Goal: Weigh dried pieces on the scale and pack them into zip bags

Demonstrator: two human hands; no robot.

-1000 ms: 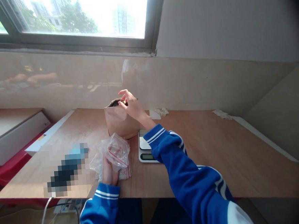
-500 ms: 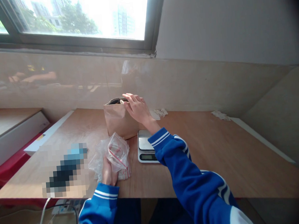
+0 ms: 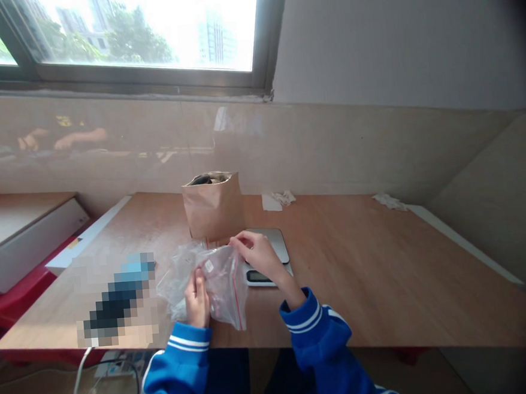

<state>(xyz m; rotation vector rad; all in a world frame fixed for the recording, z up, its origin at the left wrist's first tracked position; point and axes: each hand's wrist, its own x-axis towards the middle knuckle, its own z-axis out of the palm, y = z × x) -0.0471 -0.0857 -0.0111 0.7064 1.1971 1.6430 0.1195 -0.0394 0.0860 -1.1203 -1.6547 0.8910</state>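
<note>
Both hands, left (image 3: 197, 300) and right (image 3: 260, 254), grip a clear zip bag (image 3: 219, 281) near the worktop's (image 3: 385, 272) front edge; behind it an open brown paper bag (image 3: 212, 209) holds dark contents, beside a scale (image 3: 271, 250), beneath a window (image 3: 143, 25).

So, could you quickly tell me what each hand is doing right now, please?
Left hand: closed on the clear zip bag, lower edge.
Right hand: pinching the same bag's top.
</note>
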